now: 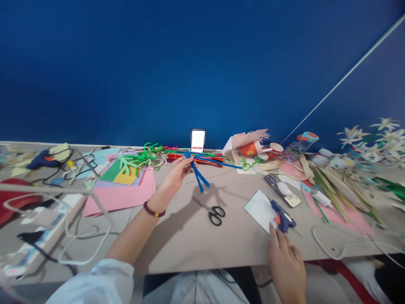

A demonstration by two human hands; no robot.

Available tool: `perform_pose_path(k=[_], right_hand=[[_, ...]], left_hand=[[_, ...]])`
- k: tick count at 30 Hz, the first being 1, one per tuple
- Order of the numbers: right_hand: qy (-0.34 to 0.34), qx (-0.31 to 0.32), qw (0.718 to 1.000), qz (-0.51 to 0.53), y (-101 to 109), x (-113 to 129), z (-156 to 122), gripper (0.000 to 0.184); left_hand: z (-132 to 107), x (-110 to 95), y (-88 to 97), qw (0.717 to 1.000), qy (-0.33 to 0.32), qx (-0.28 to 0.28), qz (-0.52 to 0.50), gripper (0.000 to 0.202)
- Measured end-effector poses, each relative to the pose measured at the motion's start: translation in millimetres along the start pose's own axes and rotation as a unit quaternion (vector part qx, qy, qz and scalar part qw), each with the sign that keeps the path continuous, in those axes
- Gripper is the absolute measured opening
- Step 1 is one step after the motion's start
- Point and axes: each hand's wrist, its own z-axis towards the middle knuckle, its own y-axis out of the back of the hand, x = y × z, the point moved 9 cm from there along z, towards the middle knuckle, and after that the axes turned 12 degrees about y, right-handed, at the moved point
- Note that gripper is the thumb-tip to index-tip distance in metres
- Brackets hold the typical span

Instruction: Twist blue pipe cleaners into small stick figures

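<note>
My left hand (177,172) is raised over the table, pinched shut on a bundle of blue pipe cleaners (198,171) whose twisted head sits at my fingertips while the loose ends hang down and right. My right hand (286,261) rests at the table's near edge with its fingertips touching the handle of a blue glue gun (282,215), which lies on a white sheet of paper (260,207); the fingers look loosely extended. Black-handled scissors (212,211) lie between my hands.
A pile of green, red and blue pipe cleaners (152,157) and coloured paper sheets (123,185) lie at the back left. A power strip with white cables (44,236) is at the left, a phone (282,190), paper cups (253,148) and paper flowers (370,141) at the right.
</note>
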Motion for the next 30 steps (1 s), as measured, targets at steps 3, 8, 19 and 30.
perform_pose_path(k=[3, 8, 19, 30], right_hand=[[-0.025, -0.008, 0.999, 0.018, 3, -7, -1, 0.041], [-0.109, -0.071, 0.988, 0.083, 16, -26, 8, 0.033], [-0.083, 0.005, 0.593, 0.801, 28, 65, 207, 0.037], [-0.133, -0.057, 0.404, 0.903, 30, 103, 274, 0.024]], left_hand=[[-3, 0, -3.6, 1.000, 0.002, 0.008, -0.004, 0.024], [-7, -2, -6.5, 1.000, 0.005, 0.013, 0.005, 0.024], [-15, -8, -15.3, 0.993, -0.045, 0.011, 0.105, 0.021], [-13, -15, -10.4, 0.988, -0.101, -0.022, 0.115, 0.022]])
